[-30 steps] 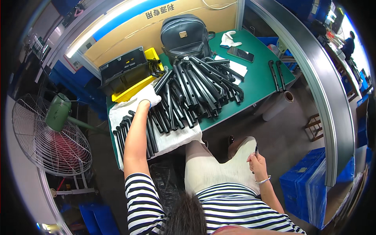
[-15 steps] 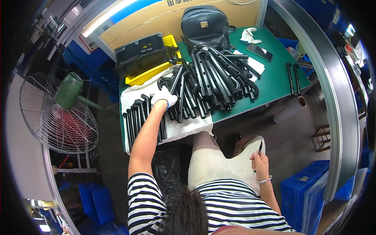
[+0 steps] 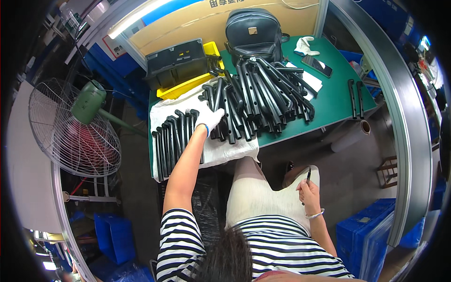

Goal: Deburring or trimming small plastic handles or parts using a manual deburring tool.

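On the green table (image 3: 340, 91), black tubes (image 3: 249, 89) flank the left fingers (image 3: 218, 114), grip unclear; right fingers (image 3: 303, 189) clasp a pen (image 3: 308, 175).

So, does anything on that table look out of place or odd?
Nothing looks plainly spilled or damaged. The dark backpack and the phone seem a little out of place, sharing a green table with a jumbled heap of black tubes. Two similar tubes lie apart near the table's right edge.
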